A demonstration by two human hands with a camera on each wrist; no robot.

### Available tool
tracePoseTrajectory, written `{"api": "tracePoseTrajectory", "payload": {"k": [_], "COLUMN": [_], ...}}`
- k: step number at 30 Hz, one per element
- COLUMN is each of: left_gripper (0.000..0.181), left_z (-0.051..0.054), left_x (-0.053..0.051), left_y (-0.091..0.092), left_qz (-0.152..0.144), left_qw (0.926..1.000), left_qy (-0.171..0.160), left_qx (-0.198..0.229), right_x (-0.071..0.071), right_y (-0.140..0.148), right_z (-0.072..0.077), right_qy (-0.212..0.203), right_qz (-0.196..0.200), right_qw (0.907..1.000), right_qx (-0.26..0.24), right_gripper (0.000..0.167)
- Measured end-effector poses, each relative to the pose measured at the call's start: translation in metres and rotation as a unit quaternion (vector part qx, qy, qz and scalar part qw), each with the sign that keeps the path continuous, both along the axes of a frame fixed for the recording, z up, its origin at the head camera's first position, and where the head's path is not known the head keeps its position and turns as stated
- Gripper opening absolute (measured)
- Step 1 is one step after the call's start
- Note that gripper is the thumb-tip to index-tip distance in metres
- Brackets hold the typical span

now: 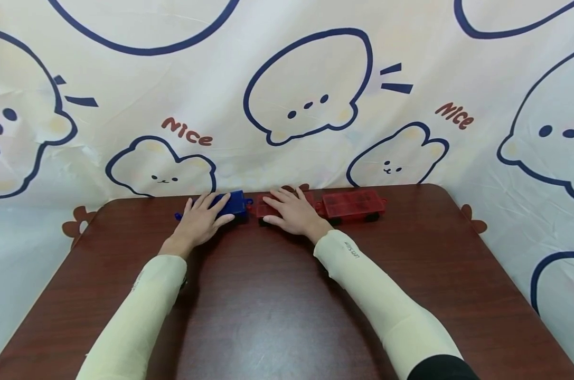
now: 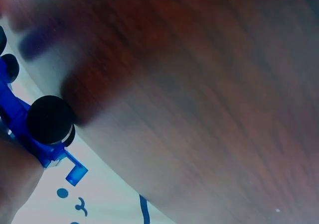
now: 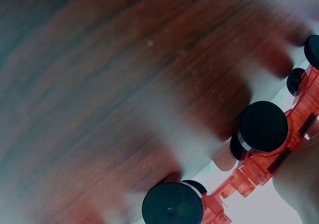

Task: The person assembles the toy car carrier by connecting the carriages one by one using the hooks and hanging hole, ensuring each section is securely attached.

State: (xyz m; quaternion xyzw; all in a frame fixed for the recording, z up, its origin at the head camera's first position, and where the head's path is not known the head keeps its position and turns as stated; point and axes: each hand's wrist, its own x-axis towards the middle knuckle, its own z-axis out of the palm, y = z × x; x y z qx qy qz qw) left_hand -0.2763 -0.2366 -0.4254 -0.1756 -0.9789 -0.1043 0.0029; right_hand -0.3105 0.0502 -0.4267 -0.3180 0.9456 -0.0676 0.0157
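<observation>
My left hand (image 1: 198, 224) lies over a blue toy train wagon (image 1: 236, 203), fingers spread across its top and thumb along the near side. My right hand (image 1: 293, 214) holds a translucent red toy wagon (image 1: 263, 207) the same way. In the right wrist view a fingertip (image 3: 224, 158) shows behind one black wheel (image 3: 264, 127). The blue wagon's right coupling meets the red one's left end; whether they are linked I cannot tell. A second red wagon (image 1: 353, 205) stands at the right, coupler against the first. The blue wagon's free hook (image 2: 77, 174) shows in the left wrist view.
The wagons stand in a row along the far edge of a dark brown wooden table (image 1: 263, 301). Right behind it hangs a pale cloth (image 1: 287, 163) printed with cartoon animals, which also covers both sides.
</observation>
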Motion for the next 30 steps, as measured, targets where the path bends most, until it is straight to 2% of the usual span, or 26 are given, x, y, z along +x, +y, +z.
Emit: {"api": "tracePoseTrajectory", "payload": {"k": [11, 25, 30], "left_gripper": [0.072, 0.072, 0.072], "left_z": [0.0014, 0.0023, -0.0001], "left_x": [0.0018, 0.0054, 0.0051], "left_y": [-0.0046, -0.0067, -0.0079], "left_qz": [-0.006, -0.014, -0.014], "left_qw": [0.9997, 0.9997, 0.9997], "left_qy": [-0.001, -0.007, 0.002], "left_qx": [0.024, 0.018, 0.018], "right_x": [-0.0002, -0.0008, -0.0007], "right_y": [-0.0009, -0.0024, -0.0026], "right_z": [0.0013, 0.0012, 0.0027], "right_qy": [-0.003, -0.007, -0.004], "right_qz": [0.003, 0.003, 0.002], "right_qw": [1.0000, 1.0000, 1.0000], "right_qx": [-0.006, 0.001, -0.002], "right_gripper": [0.067, 0.067, 0.067]}}
